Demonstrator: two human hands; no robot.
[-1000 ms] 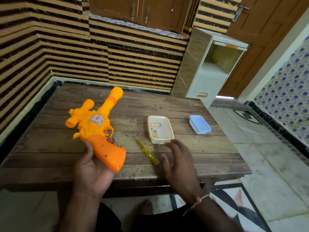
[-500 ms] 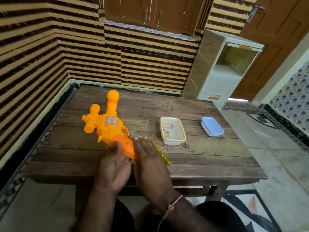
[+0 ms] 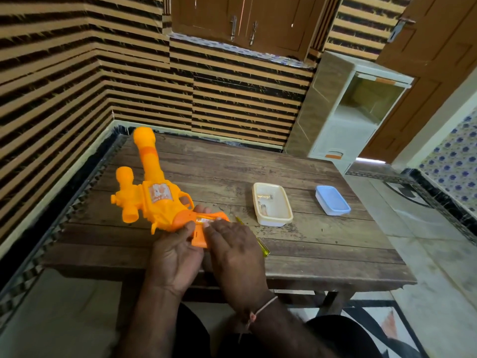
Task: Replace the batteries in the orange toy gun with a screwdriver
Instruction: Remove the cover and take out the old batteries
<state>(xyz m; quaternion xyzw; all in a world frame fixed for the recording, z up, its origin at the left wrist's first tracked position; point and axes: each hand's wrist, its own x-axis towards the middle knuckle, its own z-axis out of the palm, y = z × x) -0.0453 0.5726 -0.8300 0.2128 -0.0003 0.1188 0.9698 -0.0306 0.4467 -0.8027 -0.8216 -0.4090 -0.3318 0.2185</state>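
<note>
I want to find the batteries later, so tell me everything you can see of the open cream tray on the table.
The cream tray is a shallow rectangular tub with rounded corners, plastic by its look, and has no lid on. It sits flat on the wooden table, between the yellow screwdriver and a closed tub with a blue lid. Inside lie a few small metallic pieces, one near the far end looking like a battery. No hand touches it.

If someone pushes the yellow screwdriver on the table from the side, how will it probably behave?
The yellow screwdriver looks slim with a round handle, so it would probably roll across the wooden table. It lies near the front edge, so it might drop off. It seems light and stiff.
</note>
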